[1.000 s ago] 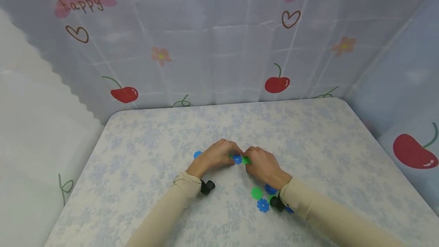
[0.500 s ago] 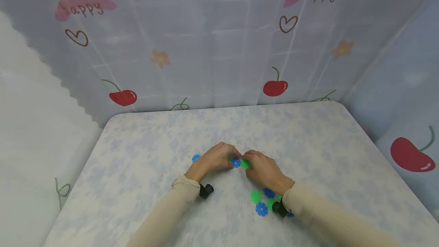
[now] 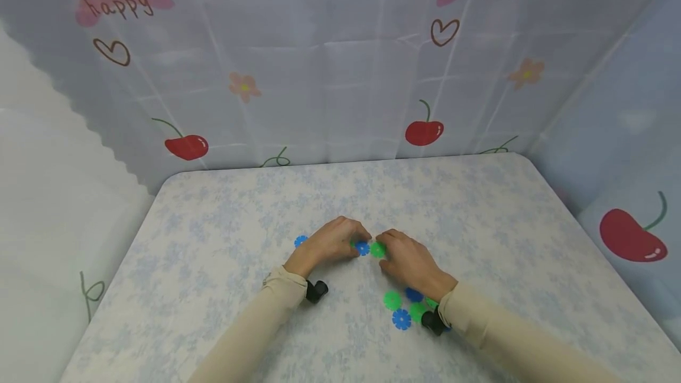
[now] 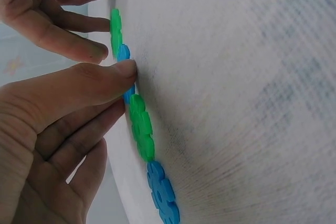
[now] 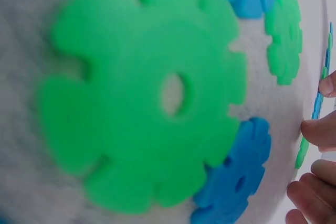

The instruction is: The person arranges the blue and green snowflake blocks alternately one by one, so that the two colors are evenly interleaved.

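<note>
A row of notched, flower-shaped plastic discs, blue and green by turns, lies on the patterned table. My left hand pinches a blue disc in that row between thumb and fingers. At the row's right end is a green disc, edge to edge with the blue one. My right hand is beside this green disc, thumb and fingers spread apart around its right side. In the left wrist view, another green disc and a blue disc continue the row on the near side, partly hidden by my left hand in the head view.
Below my right wrist lie loose discs: a green disc, a blue disc and several more, some hidden under the black wrist camera. A printed curtain hangs behind the table's far edge.
The right hand's fingers have loosened from the green disc at the row's end, so more of it shows. The left hand stays at the blue disc. The head view has shifted slightly.
</note>
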A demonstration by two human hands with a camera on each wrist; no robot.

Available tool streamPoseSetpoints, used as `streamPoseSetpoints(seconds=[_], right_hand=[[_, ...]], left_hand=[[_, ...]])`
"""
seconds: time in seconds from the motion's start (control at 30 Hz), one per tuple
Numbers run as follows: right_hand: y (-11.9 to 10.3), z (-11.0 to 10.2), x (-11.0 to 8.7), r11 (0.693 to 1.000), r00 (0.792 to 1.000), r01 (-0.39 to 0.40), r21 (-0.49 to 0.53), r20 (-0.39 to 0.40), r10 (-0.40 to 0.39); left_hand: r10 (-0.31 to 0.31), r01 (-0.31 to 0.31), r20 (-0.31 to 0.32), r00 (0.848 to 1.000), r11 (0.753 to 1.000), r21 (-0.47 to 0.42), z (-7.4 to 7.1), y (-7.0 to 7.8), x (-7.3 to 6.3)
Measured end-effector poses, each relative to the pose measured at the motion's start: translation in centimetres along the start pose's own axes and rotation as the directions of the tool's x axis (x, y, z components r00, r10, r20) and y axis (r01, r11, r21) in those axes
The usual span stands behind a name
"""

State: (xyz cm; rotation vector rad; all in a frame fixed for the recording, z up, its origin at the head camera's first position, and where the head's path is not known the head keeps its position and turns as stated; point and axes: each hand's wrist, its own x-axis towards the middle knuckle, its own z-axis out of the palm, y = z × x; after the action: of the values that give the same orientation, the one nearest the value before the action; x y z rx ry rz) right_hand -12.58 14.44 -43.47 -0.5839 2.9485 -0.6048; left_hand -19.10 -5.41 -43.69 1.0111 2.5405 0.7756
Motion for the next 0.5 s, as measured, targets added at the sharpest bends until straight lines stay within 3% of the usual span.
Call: streamPoseSetpoints(seconds=[0.5], right_hand=[[-0.2,0.1,-2.9,0.999,0.997,0.045,-0.028,-0.059,-0.047]], left_hand=[[-0.020,0.020,0.004,1.000,1.000,-0.006,-0.2,0.3,-0.2]])
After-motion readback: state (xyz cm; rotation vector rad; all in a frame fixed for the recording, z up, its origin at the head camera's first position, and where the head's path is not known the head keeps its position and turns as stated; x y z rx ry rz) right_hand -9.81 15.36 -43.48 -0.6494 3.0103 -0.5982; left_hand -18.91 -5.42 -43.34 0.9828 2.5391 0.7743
